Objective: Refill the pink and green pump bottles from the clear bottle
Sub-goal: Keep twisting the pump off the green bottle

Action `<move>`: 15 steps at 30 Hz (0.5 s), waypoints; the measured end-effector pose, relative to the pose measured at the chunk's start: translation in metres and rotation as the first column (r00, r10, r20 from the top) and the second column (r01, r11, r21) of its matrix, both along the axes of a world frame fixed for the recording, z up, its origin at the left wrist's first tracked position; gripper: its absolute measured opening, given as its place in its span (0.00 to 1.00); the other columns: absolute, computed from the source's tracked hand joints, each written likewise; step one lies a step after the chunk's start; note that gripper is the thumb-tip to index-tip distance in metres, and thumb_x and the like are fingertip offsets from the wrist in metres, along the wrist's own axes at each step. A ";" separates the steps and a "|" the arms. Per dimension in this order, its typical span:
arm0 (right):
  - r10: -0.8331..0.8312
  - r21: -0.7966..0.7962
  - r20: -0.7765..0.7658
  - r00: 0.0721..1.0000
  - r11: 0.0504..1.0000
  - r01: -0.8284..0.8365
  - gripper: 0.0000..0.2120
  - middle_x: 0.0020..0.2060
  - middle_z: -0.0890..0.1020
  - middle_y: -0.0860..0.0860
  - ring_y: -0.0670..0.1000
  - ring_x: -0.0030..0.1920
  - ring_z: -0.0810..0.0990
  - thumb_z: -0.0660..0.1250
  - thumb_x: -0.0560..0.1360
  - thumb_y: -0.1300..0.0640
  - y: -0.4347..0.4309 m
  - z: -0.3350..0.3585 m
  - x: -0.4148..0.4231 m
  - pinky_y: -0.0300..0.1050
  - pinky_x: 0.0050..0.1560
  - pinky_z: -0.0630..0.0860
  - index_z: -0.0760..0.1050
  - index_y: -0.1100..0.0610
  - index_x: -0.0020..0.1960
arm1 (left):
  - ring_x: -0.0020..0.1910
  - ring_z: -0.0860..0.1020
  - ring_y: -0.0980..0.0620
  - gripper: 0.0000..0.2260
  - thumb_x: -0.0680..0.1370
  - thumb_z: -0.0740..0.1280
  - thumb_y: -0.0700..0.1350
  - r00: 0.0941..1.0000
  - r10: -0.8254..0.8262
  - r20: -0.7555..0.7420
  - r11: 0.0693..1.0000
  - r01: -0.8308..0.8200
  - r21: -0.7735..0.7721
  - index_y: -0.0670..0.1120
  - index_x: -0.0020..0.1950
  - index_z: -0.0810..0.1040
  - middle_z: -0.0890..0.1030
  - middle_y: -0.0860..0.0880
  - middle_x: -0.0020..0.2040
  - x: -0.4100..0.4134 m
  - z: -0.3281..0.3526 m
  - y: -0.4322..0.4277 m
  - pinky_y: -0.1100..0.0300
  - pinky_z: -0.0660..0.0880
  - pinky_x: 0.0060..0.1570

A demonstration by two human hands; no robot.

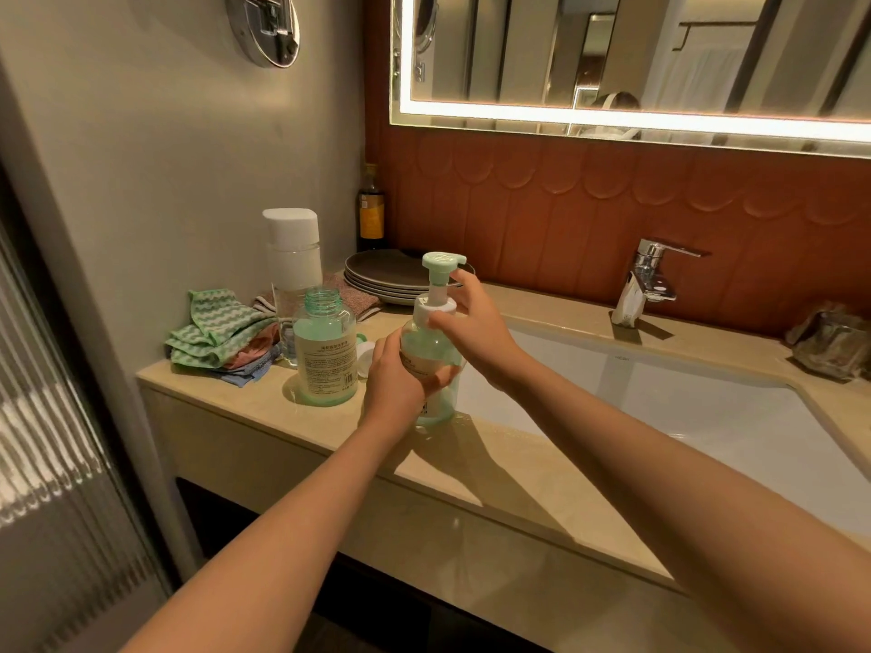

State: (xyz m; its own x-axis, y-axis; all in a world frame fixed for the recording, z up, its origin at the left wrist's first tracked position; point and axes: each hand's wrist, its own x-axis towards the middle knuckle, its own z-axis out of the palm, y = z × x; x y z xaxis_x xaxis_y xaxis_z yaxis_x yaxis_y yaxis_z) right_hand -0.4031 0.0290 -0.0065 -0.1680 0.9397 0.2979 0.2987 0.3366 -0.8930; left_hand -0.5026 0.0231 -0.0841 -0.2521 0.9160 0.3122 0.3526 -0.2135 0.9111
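The green pump bottle (431, 344) stands upright on the beige counter (471, 468) at the sink's left edge, its green pump head on top. My left hand (393, 386) wraps around its body. My right hand (471, 318) grips the white collar just under the pump head. To the left stands the clear bottle (324, 351), uncapped, holding pale green liquid. A small white cap (364, 355) lies between the two bottles. No pink pump bottle shows.
A tall white-capped bottle (292, 252) and folded cloths (221, 334) sit at the back left. Stacked plates (391, 275) and a dark bottle (371, 209) stand by the wall. The white sink (660, 407) with its chrome tap (648, 280) lies to the right.
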 end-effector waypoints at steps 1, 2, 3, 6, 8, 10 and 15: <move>-0.007 0.005 0.002 1.000 1.000 0.007 0.34 0.70 0.68 0.55 0.54 0.66 0.70 0.67 0.73 0.62 0.000 -0.001 -0.001 0.43 0.55 0.69 0.56 0.55 0.74 | 0.63 0.69 0.51 0.32 0.68 0.76 0.47 1.000 -0.004 0.002 1.000 0.004 -0.002 0.48 0.69 0.67 0.70 0.50 0.63 0.000 0.000 0.000 0.53 0.71 0.62; -0.019 0.015 0.004 1.000 1.000 0.019 0.34 0.70 0.67 0.55 0.54 0.66 0.69 0.68 0.73 0.61 0.001 -0.001 -0.001 0.42 0.55 0.69 0.56 0.55 0.74 | 0.63 0.69 0.50 0.33 0.68 0.76 0.47 1.000 -0.005 0.002 1.000 0.005 -0.005 0.48 0.69 0.67 0.70 0.50 0.63 0.000 0.001 -0.001 0.52 0.71 0.62; -0.037 0.031 0.012 0.999 0.999 0.036 0.34 0.69 0.67 0.54 0.54 0.66 0.70 0.69 0.72 0.60 0.001 -0.002 -0.002 0.41 0.55 0.69 0.57 0.55 0.74 | 0.63 0.69 0.50 0.33 0.68 0.76 0.48 1.000 -0.005 0.001 1.000 0.005 -0.009 0.48 0.69 0.67 0.70 0.50 0.63 0.000 0.001 -0.001 0.51 0.71 0.63; -0.112 0.096 0.048 0.993 0.990 0.107 0.33 0.65 0.66 0.54 0.52 0.63 0.71 0.72 0.71 0.57 0.002 -0.002 -0.003 0.40 0.55 0.72 0.61 0.55 0.71 | 0.64 0.69 0.50 0.33 0.68 0.76 0.48 1.000 -0.002 0.004 1.000 0.002 -0.018 0.48 0.70 0.66 0.70 0.50 0.64 0.000 0.001 -0.001 0.50 0.71 0.63; -0.128 0.095 0.047 0.991 0.988 0.123 0.32 0.65 0.68 0.55 0.53 0.62 0.71 0.72 0.70 0.56 0.002 -0.002 -0.003 0.42 0.55 0.73 0.61 0.56 0.70 | 0.64 0.68 0.50 0.34 0.68 0.76 0.48 1.000 -0.001 0.005 1.000 0.001 -0.017 0.48 0.70 0.66 0.70 0.50 0.64 0.000 0.001 -0.001 0.51 0.71 0.62; -0.098 0.056 0.026 0.995 0.994 0.097 0.32 0.65 0.70 0.55 0.53 0.62 0.72 0.71 0.71 0.58 0.001 -0.001 -0.002 0.43 0.55 0.73 0.61 0.56 0.71 | 0.64 0.69 0.50 0.34 0.67 0.76 0.48 1.000 0.002 0.000 1.000 -0.002 -0.010 0.48 0.70 0.66 0.70 0.50 0.64 0.000 0.001 -0.001 0.51 0.71 0.62; -0.016 0.018 0.004 1.000 1.000 0.016 0.32 0.68 0.69 0.55 0.54 0.66 0.70 0.67 0.73 0.62 -0.002 -0.001 0.000 0.42 0.54 0.69 0.58 0.55 0.73 | 0.64 0.69 0.50 0.33 0.68 0.76 0.48 1.000 -0.002 -0.002 1.000 0.002 -0.010 0.48 0.70 0.66 0.70 0.50 0.64 0.000 0.001 -0.001 0.51 0.71 0.63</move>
